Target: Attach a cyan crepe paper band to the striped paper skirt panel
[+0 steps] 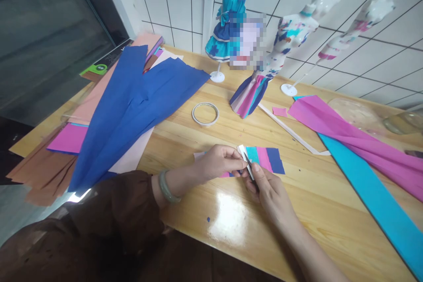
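Left hand (pixel 218 161) and right hand (pixel 266 189) fingers both pinch the white strip (pixel 243 152) on the striped paper piece (pixel 269 158), lower centre. Tug too hard and that thin paper probably rips.

Wooden table (pixel 317 211) carries blue paper (pixel 132 110), tape roll (pixel 205 124) (white), striped piece (pixel 266 158).

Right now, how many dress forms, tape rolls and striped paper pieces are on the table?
Dress forms: 3
Tape roll: 1
Striped paper piece, pinched at its edge by left hand and right hand: 1
Total: 5
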`<state>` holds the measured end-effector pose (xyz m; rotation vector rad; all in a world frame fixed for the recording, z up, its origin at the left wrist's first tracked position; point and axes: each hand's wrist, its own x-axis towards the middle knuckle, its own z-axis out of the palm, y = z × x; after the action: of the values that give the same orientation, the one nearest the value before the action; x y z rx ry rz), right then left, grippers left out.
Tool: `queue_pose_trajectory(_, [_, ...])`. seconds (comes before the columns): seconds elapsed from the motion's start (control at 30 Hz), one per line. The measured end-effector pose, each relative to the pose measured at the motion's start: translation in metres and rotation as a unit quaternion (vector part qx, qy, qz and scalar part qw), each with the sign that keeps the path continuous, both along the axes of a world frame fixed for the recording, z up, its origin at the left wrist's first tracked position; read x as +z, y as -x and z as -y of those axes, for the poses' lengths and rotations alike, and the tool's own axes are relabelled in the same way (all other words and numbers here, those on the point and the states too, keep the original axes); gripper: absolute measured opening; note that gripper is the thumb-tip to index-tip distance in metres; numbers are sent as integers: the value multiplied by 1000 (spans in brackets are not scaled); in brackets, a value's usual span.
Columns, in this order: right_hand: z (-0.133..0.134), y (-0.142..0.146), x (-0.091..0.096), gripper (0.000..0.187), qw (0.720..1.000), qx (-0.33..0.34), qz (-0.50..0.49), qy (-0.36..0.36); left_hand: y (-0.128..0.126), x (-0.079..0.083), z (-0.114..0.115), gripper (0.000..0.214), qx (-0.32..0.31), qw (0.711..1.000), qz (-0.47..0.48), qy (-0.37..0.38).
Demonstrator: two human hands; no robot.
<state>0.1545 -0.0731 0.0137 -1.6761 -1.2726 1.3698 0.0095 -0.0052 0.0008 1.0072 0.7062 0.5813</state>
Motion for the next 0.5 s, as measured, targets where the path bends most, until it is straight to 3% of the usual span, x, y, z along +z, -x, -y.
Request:
queue_pose_trajectory(0.33, [-1, 1, 3, 46, 1000, -13, -5, -1, 0, -5, 1, 17, -6, 1000, 13, -14])
queue_pose_trajectory(0.5, [-1, -1, 2, 46, 1000, -17, -2, -5, -1, -6, 3, 17, -3, 998, -2, -64])
